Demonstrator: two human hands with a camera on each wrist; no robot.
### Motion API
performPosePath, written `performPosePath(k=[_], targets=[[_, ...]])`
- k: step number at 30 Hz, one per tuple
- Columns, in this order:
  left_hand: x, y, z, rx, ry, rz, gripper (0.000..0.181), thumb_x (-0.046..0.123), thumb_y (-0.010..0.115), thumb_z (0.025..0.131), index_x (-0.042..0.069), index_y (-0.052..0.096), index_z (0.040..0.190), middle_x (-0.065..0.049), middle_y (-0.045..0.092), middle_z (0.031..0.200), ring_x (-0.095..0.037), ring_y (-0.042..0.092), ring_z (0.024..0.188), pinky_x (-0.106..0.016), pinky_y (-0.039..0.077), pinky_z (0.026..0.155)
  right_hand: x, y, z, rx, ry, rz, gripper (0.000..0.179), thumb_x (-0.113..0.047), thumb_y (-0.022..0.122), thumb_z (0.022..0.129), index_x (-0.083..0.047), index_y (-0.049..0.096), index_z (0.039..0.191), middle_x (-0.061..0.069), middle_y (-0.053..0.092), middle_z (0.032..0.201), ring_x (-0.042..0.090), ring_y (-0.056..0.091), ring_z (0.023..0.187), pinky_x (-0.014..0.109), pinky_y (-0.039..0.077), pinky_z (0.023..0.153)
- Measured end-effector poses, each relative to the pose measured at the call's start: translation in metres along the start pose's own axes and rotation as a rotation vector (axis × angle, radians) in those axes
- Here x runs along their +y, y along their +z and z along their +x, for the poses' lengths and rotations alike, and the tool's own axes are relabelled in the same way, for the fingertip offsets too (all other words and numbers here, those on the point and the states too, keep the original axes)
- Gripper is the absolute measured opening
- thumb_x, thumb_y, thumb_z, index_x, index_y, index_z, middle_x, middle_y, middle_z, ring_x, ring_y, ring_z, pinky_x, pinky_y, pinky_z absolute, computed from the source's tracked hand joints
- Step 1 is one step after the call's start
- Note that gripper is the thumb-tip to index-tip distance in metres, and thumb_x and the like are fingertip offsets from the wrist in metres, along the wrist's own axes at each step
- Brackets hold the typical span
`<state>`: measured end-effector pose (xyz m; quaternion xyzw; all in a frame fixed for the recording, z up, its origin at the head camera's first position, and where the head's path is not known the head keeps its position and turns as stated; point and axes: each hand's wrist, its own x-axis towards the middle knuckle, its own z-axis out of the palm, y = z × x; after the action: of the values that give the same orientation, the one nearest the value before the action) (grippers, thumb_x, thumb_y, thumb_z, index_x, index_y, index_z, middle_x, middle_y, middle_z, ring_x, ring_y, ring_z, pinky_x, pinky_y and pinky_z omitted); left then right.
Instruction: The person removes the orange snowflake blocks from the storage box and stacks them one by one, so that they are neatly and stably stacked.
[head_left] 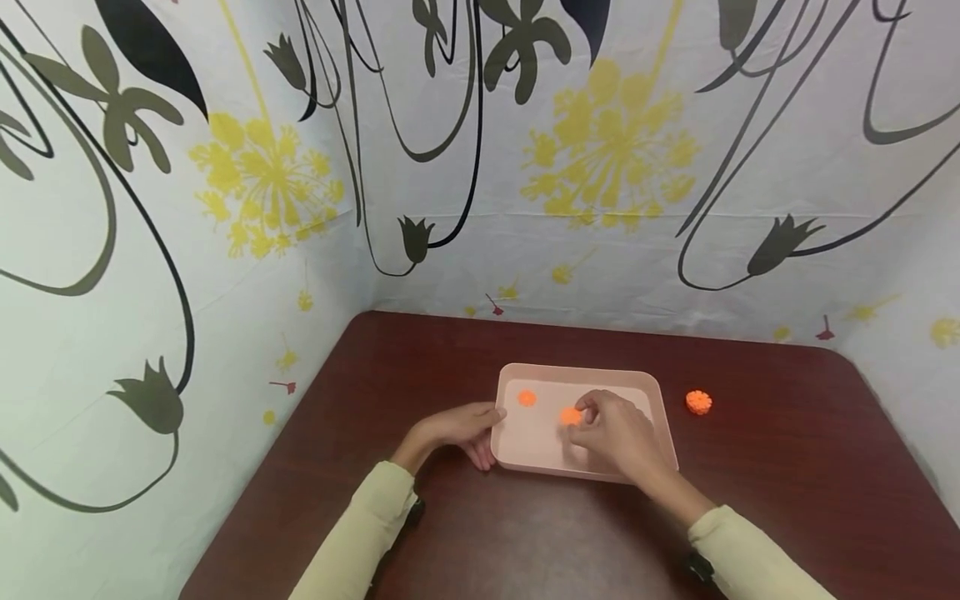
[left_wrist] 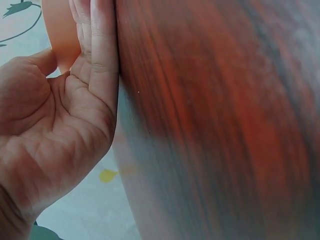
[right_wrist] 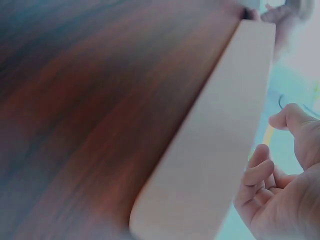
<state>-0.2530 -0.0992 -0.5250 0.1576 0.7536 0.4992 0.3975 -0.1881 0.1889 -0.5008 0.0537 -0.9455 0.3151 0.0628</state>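
A shallow pink tray lies on the table. My left hand holds its left end, the thumb at the rim and the fingers low along the outside; in the left wrist view the tray's wall shows between thumb and fingers. Inside the tray, toward the left, lies a flat orange round piece. Above the tray's middle, my right hand pinches a second orange round piece between thumb and fingertips. The right wrist view shows that piece edge-on as a thin yellowish strip.
Right of the tray, on the dark red-brown table, sits a small orange pile with scalloped edges, seemingly of similar pieces. White cloth walls with printed flowers stand behind and to the left of the table.
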Motion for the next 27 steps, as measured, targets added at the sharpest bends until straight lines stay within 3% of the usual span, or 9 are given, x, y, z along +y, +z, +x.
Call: performPosePath(k=[7,14,20,27], targets=[[0.001,0.0,0.0,-0.007,0.01,-0.002,0.037,0.034,0.036,0.117,0.002,0.053,0.122,-0.016,0.072,0.069,-0.023,0.073,0.058,-0.041,0.067,0.057,0.029,-0.038,-0.007,0.062,0.031,-0.052,0.036,-0.033,0.084,0.084,-0.014,0.072,0.112,-0.002,0.068,0.092,0.012,0.061,0.077,0.027,0.044,0.057],[-0.003,0.0,0.001,-0.003,0.006,0.004,0.038,0.036,0.038,0.116,0.002,0.054,0.119,-0.015,0.073,0.07,-0.023,0.074,0.059,-0.04,0.067,0.058,0.068,-0.068,-0.013,0.169,0.09,-0.105,0.037,-0.03,0.083,0.085,-0.009,0.07,0.113,0.005,0.067,0.093,0.017,0.058,0.076,0.027,0.04,0.058],[-0.003,0.0,0.0,-0.006,0.006,0.004,0.036,0.035,0.038,0.117,0.002,0.054,0.117,-0.015,0.073,0.07,-0.022,0.074,0.058,-0.039,0.067,0.057,0.098,-0.084,-0.016,0.201,0.174,-0.141,0.045,-0.032,0.086,0.084,-0.004,0.07,0.116,0.015,0.071,0.101,0.027,0.064,0.08,0.029,0.041,0.055],[-0.001,0.001,-0.002,0.006,0.009,0.017,0.038,0.035,0.038,0.117,0.001,0.055,0.114,-0.014,0.072,0.07,-0.021,0.073,0.058,-0.038,0.067,0.056,0.133,-0.092,-0.017,0.201,0.244,-0.163,0.046,-0.034,0.083,0.086,-0.002,0.069,0.115,0.013,0.07,0.093,0.024,0.061,0.073,0.029,0.039,0.052]])
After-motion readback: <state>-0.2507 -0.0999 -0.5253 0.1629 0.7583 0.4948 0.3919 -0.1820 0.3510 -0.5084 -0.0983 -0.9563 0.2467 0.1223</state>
